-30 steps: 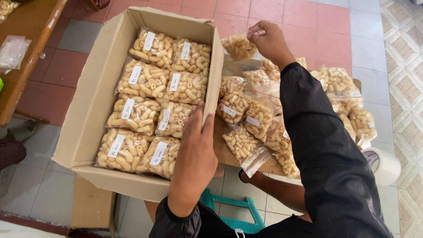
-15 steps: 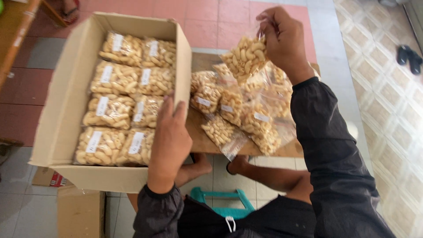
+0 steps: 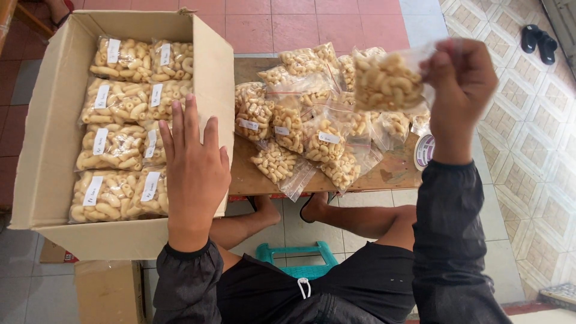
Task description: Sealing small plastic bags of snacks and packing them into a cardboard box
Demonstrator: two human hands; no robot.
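Note:
My right hand (image 3: 459,90) holds up a clear bag of curled pasta snacks (image 3: 387,81) by its top edge, raised above the pile of similar bags (image 3: 306,126) on the low wooden table (image 3: 390,171). My left hand (image 3: 192,168) lies flat, fingers spread, over the right side of an open cardboard box (image 3: 45,156). The box holds rows of the same snack bags with white labels (image 3: 117,126). The left hand covers part of the lower right bags.
A tape roll (image 3: 423,151) sits at the table's right edge. A teal stool (image 3: 297,255) shows between my legs. A smaller cardboard box (image 3: 108,291) stands below the big one. Black sandals (image 3: 537,39) lie on the patterned floor at the far right.
My right hand has lifted one bag off the pile and swung it up and to the right. My left hand stayed on the box.

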